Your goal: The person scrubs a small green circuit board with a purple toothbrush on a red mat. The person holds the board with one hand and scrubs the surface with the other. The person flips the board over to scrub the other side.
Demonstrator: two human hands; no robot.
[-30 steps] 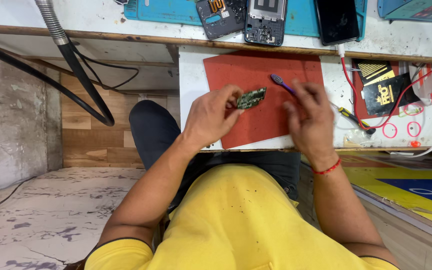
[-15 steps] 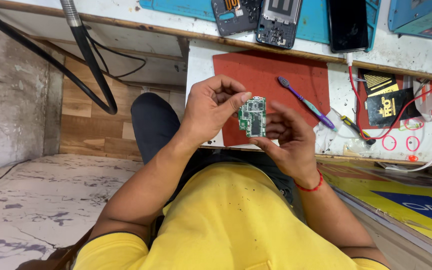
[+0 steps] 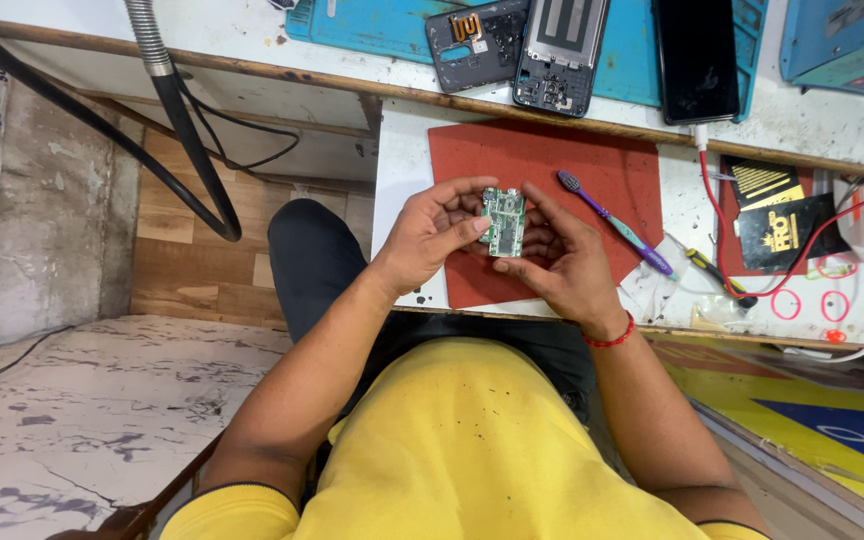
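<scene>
A small green circuit board (image 3: 502, 221) is held upright between both hands, over the near edge of a red mat (image 3: 542, 165). My left hand (image 3: 430, 240) grips its left side with thumb and fingers. My right hand (image 3: 558, 258) cups its right side and back. A purple toothbrush (image 3: 614, 222) lies free on the mat, just right of my right hand.
A teal mat (image 3: 642, 50) at the back carries two opened phone frames (image 3: 512, 45) and a black phone (image 3: 697, 60). Black packets (image 3: 787, 225), red wires and a screwdriver (image 3: 717, 276) lie at right. A black hose (image 3: 177, 120) hangs at left.
My right hand put the toothbrush down on the mat and came to the board. Both hands now hold the board, turned upright.
</scene>
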